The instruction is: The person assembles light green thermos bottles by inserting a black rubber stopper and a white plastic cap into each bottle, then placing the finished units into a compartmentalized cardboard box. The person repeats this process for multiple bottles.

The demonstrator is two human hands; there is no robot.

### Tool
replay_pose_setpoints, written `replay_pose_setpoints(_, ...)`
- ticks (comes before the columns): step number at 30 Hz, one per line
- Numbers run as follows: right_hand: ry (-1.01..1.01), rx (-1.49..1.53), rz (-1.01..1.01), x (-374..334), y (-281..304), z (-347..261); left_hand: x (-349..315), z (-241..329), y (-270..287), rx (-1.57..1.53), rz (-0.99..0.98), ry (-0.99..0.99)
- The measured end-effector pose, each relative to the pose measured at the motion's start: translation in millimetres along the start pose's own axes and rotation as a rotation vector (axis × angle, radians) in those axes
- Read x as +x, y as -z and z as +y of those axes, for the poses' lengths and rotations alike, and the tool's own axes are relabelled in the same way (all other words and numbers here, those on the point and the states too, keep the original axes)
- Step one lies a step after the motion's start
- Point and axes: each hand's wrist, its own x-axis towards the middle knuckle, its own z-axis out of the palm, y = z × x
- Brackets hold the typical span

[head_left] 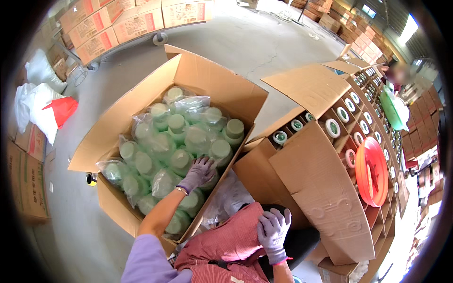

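Note:
A large open cardboard box in front of me holds several pale green containers with round, lighter tops, some wrapped in clear plastic bags. My left hand, in a grey glove, reaches into the box's near right part. Its fingers curl over the top of one pale green container, which the hand partly hides. Over my lap, beside the reddish checked apron, my right hand is raised in a matching glove. Its fingers are apart, and nothing shows in them.
At the right stands a divided cardboard carton with white-rimmed round items in its cells and a red round basin on top. Stacked boxes sit on a wheeled cart at the far left. White sacks lie below it.

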Motion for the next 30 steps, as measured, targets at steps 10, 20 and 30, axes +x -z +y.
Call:
replay_pose_setpoints(10,0.112,0.313,-0.399,139.5,-121.0,-17.7,75.6,-161.3,89.8,-0.158,0.513,0.264)
replay_pose_setpoints(20,0.034,0.007,-0.549,102.7,-270.5,10.4,108.5,-286.5,52.9,0.027,0.098,0.62)
replay_pose_setpoints(30,0.032,-0.006,-0.658,105.9,-270.6,0.2,85.2,-300.9,36.7,0.102,-0.214,0.815)
